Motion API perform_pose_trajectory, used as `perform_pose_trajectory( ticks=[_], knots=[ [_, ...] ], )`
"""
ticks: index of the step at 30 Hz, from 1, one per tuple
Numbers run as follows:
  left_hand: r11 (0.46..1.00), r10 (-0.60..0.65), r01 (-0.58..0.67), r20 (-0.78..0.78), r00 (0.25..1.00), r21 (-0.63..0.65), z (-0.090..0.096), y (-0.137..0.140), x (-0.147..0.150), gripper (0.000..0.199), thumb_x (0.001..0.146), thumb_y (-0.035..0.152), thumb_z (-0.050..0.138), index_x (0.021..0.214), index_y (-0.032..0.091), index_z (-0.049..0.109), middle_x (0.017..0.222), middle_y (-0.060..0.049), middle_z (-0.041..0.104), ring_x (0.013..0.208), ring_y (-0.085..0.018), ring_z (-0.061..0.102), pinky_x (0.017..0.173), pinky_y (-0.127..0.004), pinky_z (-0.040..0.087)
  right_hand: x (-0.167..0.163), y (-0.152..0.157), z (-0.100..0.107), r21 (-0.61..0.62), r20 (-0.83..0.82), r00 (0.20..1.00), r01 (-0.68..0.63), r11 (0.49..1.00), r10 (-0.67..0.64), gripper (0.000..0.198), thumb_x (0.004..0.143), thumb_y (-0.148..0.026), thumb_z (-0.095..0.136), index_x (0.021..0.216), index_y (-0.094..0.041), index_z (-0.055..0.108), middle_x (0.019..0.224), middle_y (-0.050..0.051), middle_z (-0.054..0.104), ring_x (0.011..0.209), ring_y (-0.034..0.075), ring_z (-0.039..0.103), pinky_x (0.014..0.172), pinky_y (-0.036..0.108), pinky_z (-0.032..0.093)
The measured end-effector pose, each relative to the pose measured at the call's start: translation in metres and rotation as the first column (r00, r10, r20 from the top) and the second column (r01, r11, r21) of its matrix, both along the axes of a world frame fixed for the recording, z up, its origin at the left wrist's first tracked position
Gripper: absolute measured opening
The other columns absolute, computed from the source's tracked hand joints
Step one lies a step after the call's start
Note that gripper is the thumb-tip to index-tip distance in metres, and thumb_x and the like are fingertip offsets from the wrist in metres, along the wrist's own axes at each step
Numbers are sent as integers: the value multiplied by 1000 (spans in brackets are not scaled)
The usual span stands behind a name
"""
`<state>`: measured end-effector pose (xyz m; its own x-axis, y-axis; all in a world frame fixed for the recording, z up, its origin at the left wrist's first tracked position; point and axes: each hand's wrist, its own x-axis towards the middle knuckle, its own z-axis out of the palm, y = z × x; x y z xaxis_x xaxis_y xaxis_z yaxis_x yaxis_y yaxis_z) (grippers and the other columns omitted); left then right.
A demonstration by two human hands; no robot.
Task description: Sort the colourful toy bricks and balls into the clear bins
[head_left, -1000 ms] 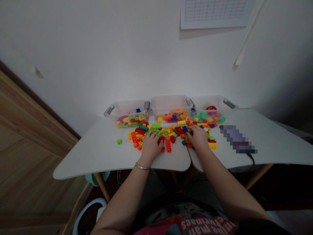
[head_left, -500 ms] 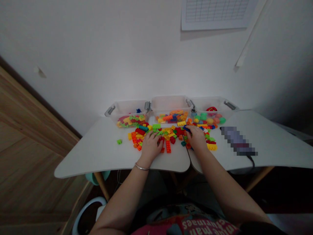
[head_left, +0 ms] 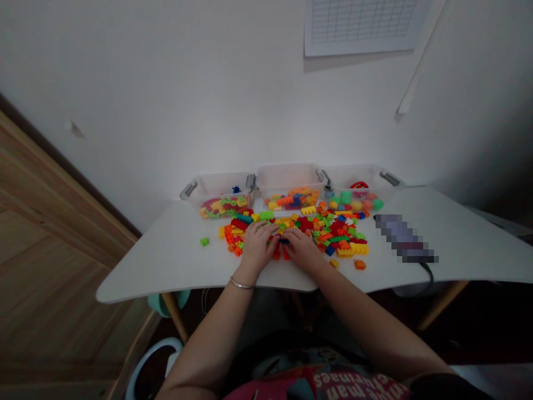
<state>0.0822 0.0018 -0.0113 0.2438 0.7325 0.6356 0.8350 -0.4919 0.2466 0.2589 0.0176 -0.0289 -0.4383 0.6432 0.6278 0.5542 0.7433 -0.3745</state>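
My right hand point(head_left: 303, 251) pinches a dark blue toy brick point(head_left: 284, 241) at the front of a heap of colourful building bricks. Close beside it, my left hand point(head_left: 259, 244) rests over the heap with its fingers spread. Its thumb comes up to the blue brick; whether it touches is hard to see. Orange-red bricks point(head_left: 276, 254) lie partly hidden under and between both hands. Around them are bricks of many colours, among them a dark red one point(head_left: 239, 224), a light green one point(head_left: 266, 215) and a yellow one point(head_left: 358, 249).
Behind the heap stand three clear plastic boxes: a left box point(head_left: 222, 183) and a middle box point(head_left: 289, 173) with bricks, and a right box point(head_left: 366, 176) with round coloured pieces. A blurred-out device point(head_left: 403, 239) with a cable lies on the white table point(head_left: 166, 261) at right.
My right hand has moved left, carrying the blue brick from the right of the heap to beside my left hand. The bricks it covered now show. My left hand has stayed nearly in place.
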Motion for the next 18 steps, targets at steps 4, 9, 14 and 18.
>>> perform_pose_trajectory(
  ticks=[4,9,14,18],
  knots=[
    [996,-65,65,-9,998,-60,0,-1,-1,29,86,31,63,114,25,68,108,-5,72,110,-23,59,109,-48,37,-5,2,-7,-69,-9,1000,8,998,-9,25,83,-8,52,104,-18,63,109,12,65,104,23,61,93,41,51],
    [994,-28,29,7,1000,-101,-1,1,1,28,82,26,66,110,27,69,103,-5,72,105,-23,62,109,-49,37,0,2,-4,-139,-42,992,111,984,-118,23,84,-14,53,105,-21,61,104,9,65,100,23,61,88,41,50],
    [994,77,-59,215,974,-88,-4,6,-2,22,83,28,66,104,24,69,101,-6,71,101,-23,63,97,-43,48,3,2,1,-135,7,974,225,965,-226,15,83,-22,60,98,-19,62,100,9,66,96,24,59,88,39,48],
    [985,171,-146,474,864,-90,-6,11,-13,23,85,30,61,106,23,66,108,-5,69,104,-21,63,96,-39,51,2,0,4,-90,89,982,174,981,-166,14,83,-27,63,95,-20,63,103,9,67,100,25,58,90,40,45]
  ],
)
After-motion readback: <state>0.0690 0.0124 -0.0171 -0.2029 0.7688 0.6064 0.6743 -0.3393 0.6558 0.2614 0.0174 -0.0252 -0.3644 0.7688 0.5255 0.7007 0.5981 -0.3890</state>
